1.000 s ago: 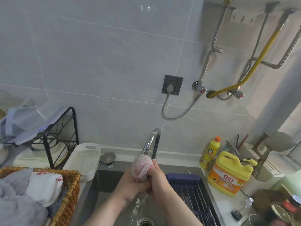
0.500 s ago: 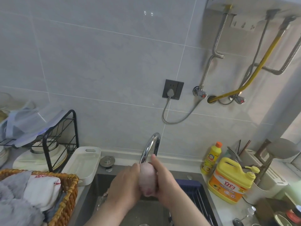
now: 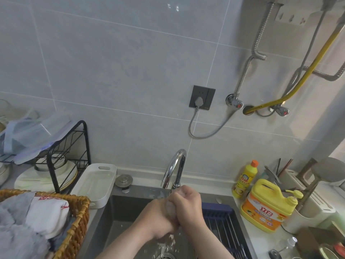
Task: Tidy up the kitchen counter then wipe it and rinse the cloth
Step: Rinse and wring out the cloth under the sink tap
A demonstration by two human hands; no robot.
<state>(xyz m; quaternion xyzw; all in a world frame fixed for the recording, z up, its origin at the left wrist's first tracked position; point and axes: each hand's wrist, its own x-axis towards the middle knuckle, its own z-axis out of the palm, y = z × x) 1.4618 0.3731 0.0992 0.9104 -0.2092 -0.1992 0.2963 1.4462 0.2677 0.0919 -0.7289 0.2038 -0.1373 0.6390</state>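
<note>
Home kitchen: sink [image 3: 119, 206], tap [image 3: 175, 165], dish rack [image 3: 69, 146] (detergent jug [image 3: 268, 208] beside).

Two hands [image 3: 158, 218] [image 3: 189, 206], two yellow bottles [image 3: 245, 181] [image 3: 267, 208], perhaps one cloth [image 3: 170, 210].

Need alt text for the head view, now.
The left hand and right hand squeeze a small pale pink cloth beneath a curved chrome faucet over a dark grey sink, water splashing below. A woven wicker basket of towels sits at left; a yellow-and-orange detergent jug stands at right.
</note>
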